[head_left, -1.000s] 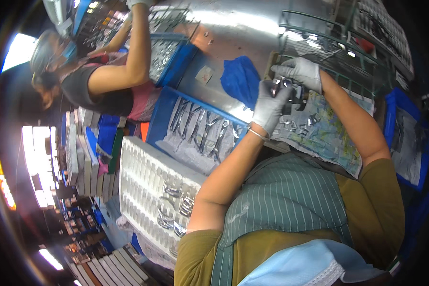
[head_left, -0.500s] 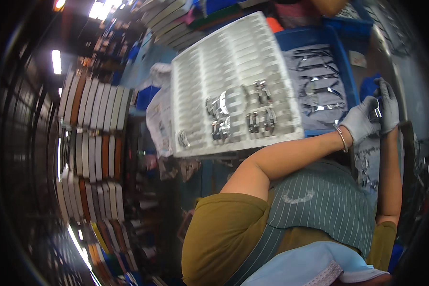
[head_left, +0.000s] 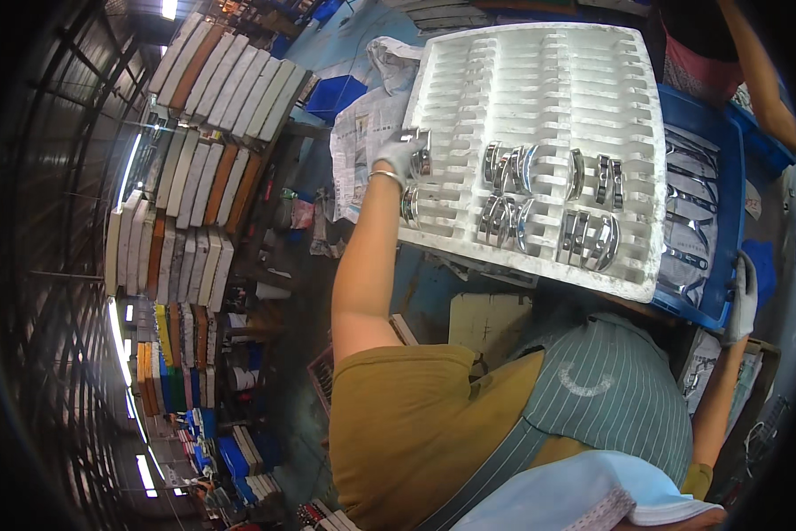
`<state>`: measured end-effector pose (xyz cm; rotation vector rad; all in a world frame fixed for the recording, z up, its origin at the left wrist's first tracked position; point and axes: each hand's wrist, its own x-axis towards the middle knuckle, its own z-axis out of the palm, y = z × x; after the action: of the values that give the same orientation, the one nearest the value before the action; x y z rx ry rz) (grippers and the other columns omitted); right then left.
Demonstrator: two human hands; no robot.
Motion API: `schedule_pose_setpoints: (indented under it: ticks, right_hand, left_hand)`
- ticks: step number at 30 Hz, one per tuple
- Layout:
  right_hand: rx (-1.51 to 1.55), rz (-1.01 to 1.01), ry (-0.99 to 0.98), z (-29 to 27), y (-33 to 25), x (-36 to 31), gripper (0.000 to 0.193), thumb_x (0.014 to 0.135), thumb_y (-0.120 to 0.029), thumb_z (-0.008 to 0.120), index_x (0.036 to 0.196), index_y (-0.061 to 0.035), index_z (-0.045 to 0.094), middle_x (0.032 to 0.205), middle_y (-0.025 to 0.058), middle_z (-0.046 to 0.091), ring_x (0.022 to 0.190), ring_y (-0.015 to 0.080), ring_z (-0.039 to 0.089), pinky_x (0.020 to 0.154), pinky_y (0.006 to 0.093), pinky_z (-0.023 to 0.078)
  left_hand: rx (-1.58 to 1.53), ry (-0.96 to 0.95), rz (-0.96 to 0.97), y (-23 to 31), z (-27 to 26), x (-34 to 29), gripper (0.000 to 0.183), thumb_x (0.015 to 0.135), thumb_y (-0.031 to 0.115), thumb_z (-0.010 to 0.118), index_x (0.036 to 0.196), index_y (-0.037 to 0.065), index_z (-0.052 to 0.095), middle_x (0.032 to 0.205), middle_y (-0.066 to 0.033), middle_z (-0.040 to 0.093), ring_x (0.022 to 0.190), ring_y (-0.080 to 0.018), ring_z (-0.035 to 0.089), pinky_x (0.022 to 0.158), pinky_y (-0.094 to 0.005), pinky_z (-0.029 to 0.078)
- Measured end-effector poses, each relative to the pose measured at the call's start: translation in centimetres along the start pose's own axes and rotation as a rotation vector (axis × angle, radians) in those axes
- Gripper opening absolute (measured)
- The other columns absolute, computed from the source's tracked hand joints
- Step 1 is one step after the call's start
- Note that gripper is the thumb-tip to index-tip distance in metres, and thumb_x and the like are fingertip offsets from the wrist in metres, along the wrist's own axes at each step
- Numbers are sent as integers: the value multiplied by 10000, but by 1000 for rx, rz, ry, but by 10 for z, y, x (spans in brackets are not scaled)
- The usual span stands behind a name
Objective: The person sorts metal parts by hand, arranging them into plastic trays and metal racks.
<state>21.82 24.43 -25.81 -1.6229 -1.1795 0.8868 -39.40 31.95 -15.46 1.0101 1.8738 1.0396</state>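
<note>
My left hand (head_left: pixel 399 159), in a pale glove with a metal bangle at the wrist, is at the left edge of a white foam tray (head_left: pixel 539 252). Its fingers close on a curved shiny metal piece (head_left: pixel 422 161) in the tray's left column. More such pieces (head_left: pixel 504 221) stand in slots in the nearer part of the tray. At the far right, my right hand (head_left: pixel 743 299), also gloved, rests by the rim of a blue tub (head_left: pixel 725 203), fingers stretched out, no metal piece visible in it. Inside the tub, metal pieces (head_left: pixel 690 208) lie in rows on grey sheeting.
Printed paper (head_left: pixel 361 124) and a blue bin (head_left: pixel 336 96) are left of the tray. Racks of stacked slabs (head_left: pixel 205 177) stand further left. Behind the tub, another person's arm (head_left: pixel 765 80) reaches down. A blue item (head_left: pixel 760 267) lies by my right hand.
My hands were together at the right around a small shiny piece. The left has crossed to the tray's left edge, and the right stays beside the tub. The view has shifted.
</note>
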Motion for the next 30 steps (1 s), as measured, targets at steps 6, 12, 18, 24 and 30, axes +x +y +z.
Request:
schedule_pose_setpoints:
  ticks: [6,12,18,24,30]
  right_hand:
    - [-9,68,-77,15,1,-2,394,898,-365,468,1190,-106,516,1017,29,562,639,55,433,576,179,353]
    - [8,64,-124,22,-8,-6,388,894,-346,485,1187,-95,518,1036,35,559,658,56,427,597,178,356]
    - [-48,43,-12,14,-1,-14,377,895,-333,496,1182,-89,524,1085,37,547,898,97,496,719,211,393]
    - [-150,85,50,5,13,-28,385,902,-327,490,1179,-62,521,1112,37,540,995,117,480,808,235,390]
    - [-174,203,154,0,11,-72,351,894,-266,511,1171,-50,524,1085,49,551,991,126,488,845,246,388]
  left_hand:
    - [-299,-158,-436,-48,-7,48,156,823,138,595,931,27,574,765,-100,618,614,-241,611,527,-413,513]
    - [-123,-270,-514,-62,-9,70,191,837,182,582,950,28,577,774,-84,629,622,-243,611,523,-402,507]
    - [704,-137,-79,-68,-21,99,563,752,223,671,1209,-21,451,895,-112,619,638,-178,591,537,-342,498]
    - [842,-258,-106,-54,-23,110,724,687,196,708,1298,9,366,916,-118,626,691,-164,609,585,-307,519]
    - [1008,-194,63,-43,-17,102,677,684,401,664,1220,32,477,1145,-211,545,1050,-300,539,908,-339,418]
